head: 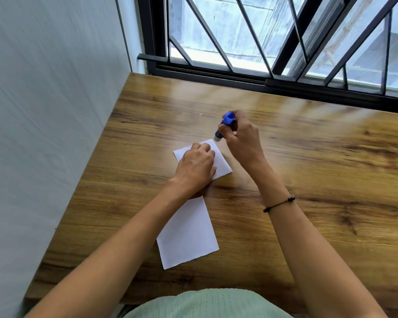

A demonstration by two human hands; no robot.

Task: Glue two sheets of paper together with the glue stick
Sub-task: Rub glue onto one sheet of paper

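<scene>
Two white sheets of paper lie on the wooden table. The far sheet sits under my left hand, which presses it down with curled fingers. The near sheet lies closer to me, partly hidden by my left forearm. My right hand grips a blue glue stick, tilted, with its white tip just above the far corner of the far sheet. Whether the tip touches the paper is unclear.
A white wall runs along the table's left edge. A barred window with a dark frame stands at the back edge. Bare wood stretches to the right of the sheets.
</scene>
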